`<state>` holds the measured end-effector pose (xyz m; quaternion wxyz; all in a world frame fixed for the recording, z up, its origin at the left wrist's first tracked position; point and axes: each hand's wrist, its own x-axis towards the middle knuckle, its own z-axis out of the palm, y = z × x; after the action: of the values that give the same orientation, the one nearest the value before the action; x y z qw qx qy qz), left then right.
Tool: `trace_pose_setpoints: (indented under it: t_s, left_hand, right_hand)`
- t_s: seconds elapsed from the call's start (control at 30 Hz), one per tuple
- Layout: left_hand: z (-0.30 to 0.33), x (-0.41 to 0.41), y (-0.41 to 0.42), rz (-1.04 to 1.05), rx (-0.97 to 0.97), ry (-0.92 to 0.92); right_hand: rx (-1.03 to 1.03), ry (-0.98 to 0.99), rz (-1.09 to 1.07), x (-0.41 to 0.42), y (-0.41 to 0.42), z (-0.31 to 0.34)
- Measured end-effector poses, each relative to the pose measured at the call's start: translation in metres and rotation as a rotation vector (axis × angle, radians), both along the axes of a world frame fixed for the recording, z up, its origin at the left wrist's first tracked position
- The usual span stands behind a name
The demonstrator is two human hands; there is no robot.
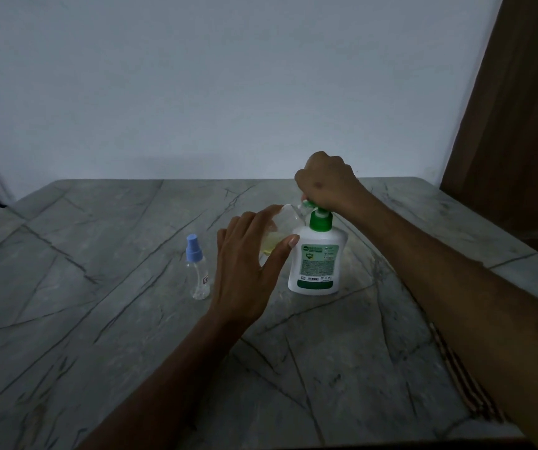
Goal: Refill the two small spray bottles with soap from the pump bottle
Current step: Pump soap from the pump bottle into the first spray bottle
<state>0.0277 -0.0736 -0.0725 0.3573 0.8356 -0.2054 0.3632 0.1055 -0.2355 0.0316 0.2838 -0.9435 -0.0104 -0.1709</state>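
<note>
A white pump bottle with a green collar and pump head stands on the table right of centre. My right hand sits curled on top of its pump head. My left hand holds a small clear spray bottle, uncapped and tilted, with its mouth right at the pump's nozzle; yellowish soap lies in its lower part. A second small clear spray bottle with a blue spray cap stands upright to the left, apart from both hands.
The grey marble-patterned table runs up to a plain white wall at the back. A brown wooden panel stands at the right beyond the table's edge. The removed cap of the held bottle is not visible.
</note>
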Motion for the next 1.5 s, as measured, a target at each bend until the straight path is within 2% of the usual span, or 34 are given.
trace_pose_setpoints:
  t_s: [0.63,0.83,1.03,1.27,1.5]
  left_hand:
    - [-0.001,0.001,-0.003,-0.005,-0.032,-0.047]
    - [0.0,0.001,-0.002,-0.015,-0.026,-0.04]
    - [-0.001,0.002,-0.002,-0.016,-0.031,-0.041]
    - [0.0,0.0,-0.002,-0.012,-0.026,-0.009]
    - [-0.003,0.003,-0.001,-0.013,-0.024,0.002]
  right_hand:
    - [0.05,0.021,0.026,0.005,-0.003,-0.001]
    - [-0.023,0.019,0.013,0.008,-0.004,-0.002]
    - [0.029,0.015,0.031,0.013,-0.004,-0.001]
    - [-0.044,0.008,0.0,0.012,-0.004,-0.001]
    - [0.039,0.013,0.018,0.018,-0.006,-0.011]
